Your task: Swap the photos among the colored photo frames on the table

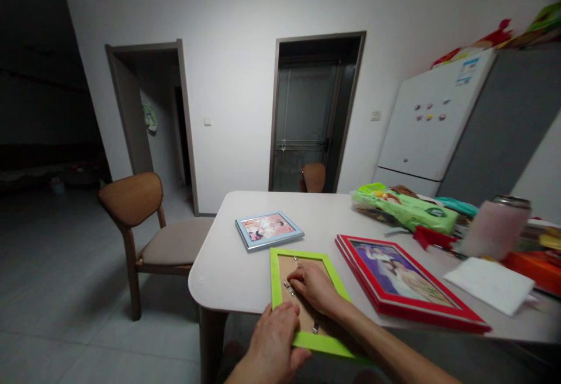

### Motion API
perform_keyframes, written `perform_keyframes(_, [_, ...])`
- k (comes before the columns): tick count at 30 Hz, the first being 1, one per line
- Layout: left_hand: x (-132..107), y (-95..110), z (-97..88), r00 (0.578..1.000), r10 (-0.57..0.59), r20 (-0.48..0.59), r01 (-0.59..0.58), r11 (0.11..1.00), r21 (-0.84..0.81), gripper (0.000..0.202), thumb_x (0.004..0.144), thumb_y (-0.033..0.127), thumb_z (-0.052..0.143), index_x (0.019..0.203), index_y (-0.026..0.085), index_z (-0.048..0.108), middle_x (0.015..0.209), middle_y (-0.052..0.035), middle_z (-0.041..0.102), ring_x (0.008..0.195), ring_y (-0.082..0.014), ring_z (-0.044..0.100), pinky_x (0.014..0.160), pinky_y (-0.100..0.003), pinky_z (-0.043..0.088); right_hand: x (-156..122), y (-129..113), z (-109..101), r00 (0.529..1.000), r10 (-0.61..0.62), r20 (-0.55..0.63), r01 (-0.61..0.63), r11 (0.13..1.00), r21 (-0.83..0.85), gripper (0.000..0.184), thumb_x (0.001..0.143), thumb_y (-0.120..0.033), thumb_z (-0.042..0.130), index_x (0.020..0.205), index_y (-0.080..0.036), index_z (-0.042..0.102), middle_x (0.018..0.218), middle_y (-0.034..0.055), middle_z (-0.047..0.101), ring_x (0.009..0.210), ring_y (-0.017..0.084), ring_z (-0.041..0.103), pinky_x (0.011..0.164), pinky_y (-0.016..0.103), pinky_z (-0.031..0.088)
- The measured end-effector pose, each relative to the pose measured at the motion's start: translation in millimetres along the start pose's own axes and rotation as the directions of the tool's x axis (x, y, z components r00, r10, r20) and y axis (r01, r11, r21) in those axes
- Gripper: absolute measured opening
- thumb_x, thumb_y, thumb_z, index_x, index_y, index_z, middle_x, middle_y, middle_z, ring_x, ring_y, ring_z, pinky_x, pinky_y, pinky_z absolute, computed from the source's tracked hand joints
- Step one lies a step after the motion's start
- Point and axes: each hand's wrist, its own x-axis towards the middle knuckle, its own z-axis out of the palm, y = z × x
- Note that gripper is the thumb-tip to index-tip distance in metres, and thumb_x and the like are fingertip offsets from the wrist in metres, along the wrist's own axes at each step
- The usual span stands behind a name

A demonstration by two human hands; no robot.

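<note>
A lime-green picture frame (275,273) lies back side up at the table's front edge, its brown backing board (302,311) showing. Small metal clips sit on the board: one near the top, one by the middle (289,288) and one lower down (315,327). My left hand (276,337) grips the frame's lower left corner, thumb along the bottom edge. Over the backing, my right hand (313,284) is closed, its fingertips pinched right beside the middle clip. What lies between those fingertips is hidden.
A light-blue framed picture (269,229) lies beyond the green frame. To the right are stacked red picture frames (377,299), a white folded sheet (491,283), a pinkish jar (497,229) and a green package (407,207). A wooden chair (131,200) stands left of the table (228,267).
</note>
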Motion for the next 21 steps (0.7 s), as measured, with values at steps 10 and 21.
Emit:
perform_keyframes(10, [3,1,-2.7,0.997,0.060,-0.039,-0.061,0.998,-0.007,0.045,0.066,0.027,0.061,0.108,0.019,0.047,0.117,-0.0043,0.049,0.112,-0.0193,0.039,0.100,-0.037,0.023,-13,-19,-3,0.961,-0.225,0.160,0.261,0.927,-0.270,0.018,0.078,-0.026,0.044,0.076,-0.019,0.060,0.079,0.0047,0.057,0.078,0.016,0.045,0.073,0.029,0.027])
perform_keyframes(21, [2,-5,-2.7,0.997,0.062,-0.053,-0.063,0.998,-0.007,0.056,0.065,0.024,0.062,0.116,0.016,0.040,0.121,-0.0065,0.046,0.113,-0.0186,0.038,0.100,-0.035,0.023,-35,-10,-33,0.974,-0.211,0.084,0.213,0.977,-0.006,0.027,0.080,-0.021,0.035,0.086,-0.019,0.061,0.091,0.0073,0.056,0.085,0.017,0.046,0.076,0.029,0.033])
